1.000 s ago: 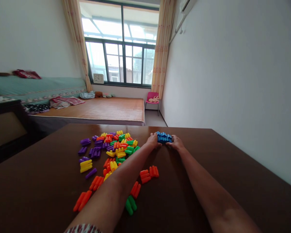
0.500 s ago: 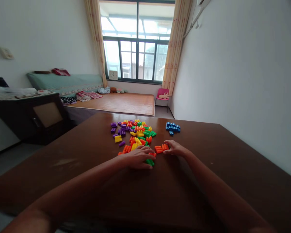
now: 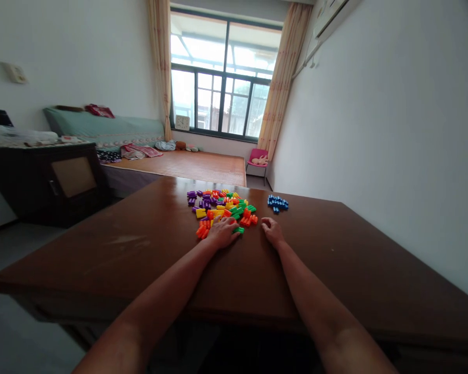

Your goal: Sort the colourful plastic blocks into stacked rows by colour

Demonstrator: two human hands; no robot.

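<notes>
My left hand [image 3: 222, 232] lies over the near edge of a mixed pile of coloured plastic blocks, fingers apart, touching orange blocks [image 3: 203, 228] and a green block [image 3: 241, 230]; what is under its palm is hidden. My right hand [image 3: 272, 230] rests on the brown table [image 3: 312, 259] with fingers curled loosely and a gap between them, nothing visible inside. Just left of it, apart from the fingers, lies a group of orange blocks [image 3: 249, 220]. Purple blocks [image 3: 205, 201] sit on the pile's left side. Blue blocks [image 3: 277, 203] form a separate cluster beyond my right hand.
A dark cabinet [image 3: 74, 174] stands at the left. Behind the table are a bed [image 3: 195, 163] with cloths on it and a pink chair [image 3: 257, 155] holding a soft toy. A white wall runs along the right.
My right hand has come away from the orange blocks, which now lie closer to the pile. My left hand stays on the pile's near edge. The camera view has shifted and tilted.
</notes>
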